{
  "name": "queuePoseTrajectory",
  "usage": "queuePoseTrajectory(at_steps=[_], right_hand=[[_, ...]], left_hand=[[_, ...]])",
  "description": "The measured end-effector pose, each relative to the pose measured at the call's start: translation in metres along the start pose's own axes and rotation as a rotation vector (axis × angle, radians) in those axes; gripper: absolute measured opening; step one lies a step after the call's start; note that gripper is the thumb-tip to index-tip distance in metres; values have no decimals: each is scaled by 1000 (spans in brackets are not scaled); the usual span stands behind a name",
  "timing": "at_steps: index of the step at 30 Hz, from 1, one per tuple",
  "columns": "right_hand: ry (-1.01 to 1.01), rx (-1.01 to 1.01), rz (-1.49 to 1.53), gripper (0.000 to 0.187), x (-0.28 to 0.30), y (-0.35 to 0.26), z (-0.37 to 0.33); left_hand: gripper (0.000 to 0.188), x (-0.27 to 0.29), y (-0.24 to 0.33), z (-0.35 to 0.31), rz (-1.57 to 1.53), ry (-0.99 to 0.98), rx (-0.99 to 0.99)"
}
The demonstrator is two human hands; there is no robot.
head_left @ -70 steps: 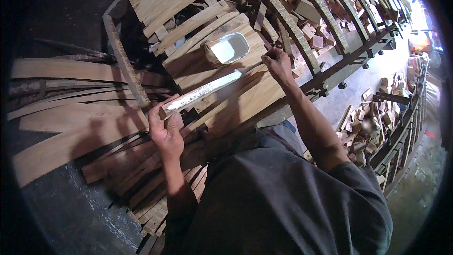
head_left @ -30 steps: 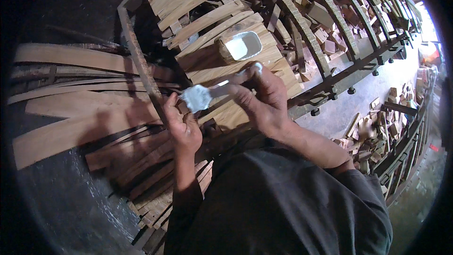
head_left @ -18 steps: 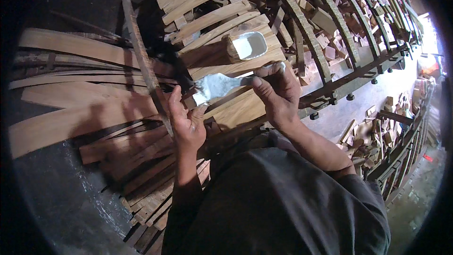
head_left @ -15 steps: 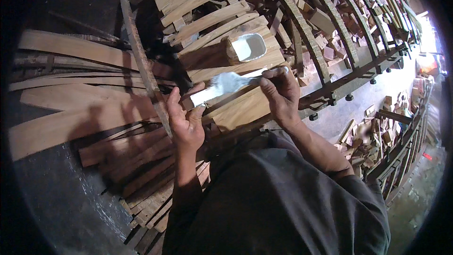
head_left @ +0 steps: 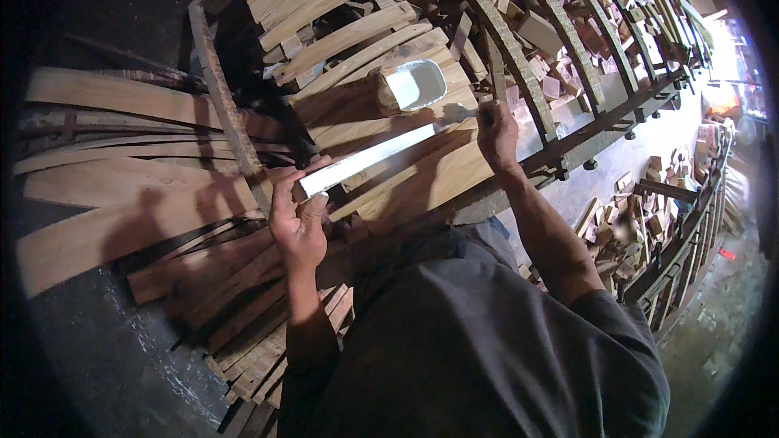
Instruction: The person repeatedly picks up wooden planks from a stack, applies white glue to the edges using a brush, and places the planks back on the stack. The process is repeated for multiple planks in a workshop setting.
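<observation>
On my feed the left hand (head_left: 299, 227) pinches the near-left end of the white-faced strip (head_left: 369, 157) between thumb and fingers, and the strip runs toward the far right above pale boards (head_left: 445, 174), on the near side of the tub (head_left: 389, 92); the right hand (head_left: 498, 134) is closed round a flat, smeared tool (head_left: 458, 113) by the strip's far-right end, contact I can't tell. I'd call the strip light, stiff, not fragile, probably slick on the white face if wet, so I'd grip bare edges at the near-left end, off the coating.
</observation>
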State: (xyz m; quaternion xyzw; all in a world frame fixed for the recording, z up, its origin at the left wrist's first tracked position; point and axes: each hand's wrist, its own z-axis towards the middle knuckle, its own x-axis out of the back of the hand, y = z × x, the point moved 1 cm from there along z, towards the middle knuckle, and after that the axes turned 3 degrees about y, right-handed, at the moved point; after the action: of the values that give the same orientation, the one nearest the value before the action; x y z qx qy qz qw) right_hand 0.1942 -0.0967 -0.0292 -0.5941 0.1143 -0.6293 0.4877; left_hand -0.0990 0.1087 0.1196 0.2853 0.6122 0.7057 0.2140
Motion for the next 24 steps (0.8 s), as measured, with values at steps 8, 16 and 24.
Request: queuePoseTrajectory(at_steps=[8,16,24], right_hand=[[141,7,176,13,-4,-26,50],[-330,27,-246,73,-48,-34,106],[-359,-239,390,50,-85,-63,198]], left_hand=[[39,74,-4,3,-331,220,-12],[37,139,-22,42,-612,397,-57],[41,93,-130,157,-908,420,150]])
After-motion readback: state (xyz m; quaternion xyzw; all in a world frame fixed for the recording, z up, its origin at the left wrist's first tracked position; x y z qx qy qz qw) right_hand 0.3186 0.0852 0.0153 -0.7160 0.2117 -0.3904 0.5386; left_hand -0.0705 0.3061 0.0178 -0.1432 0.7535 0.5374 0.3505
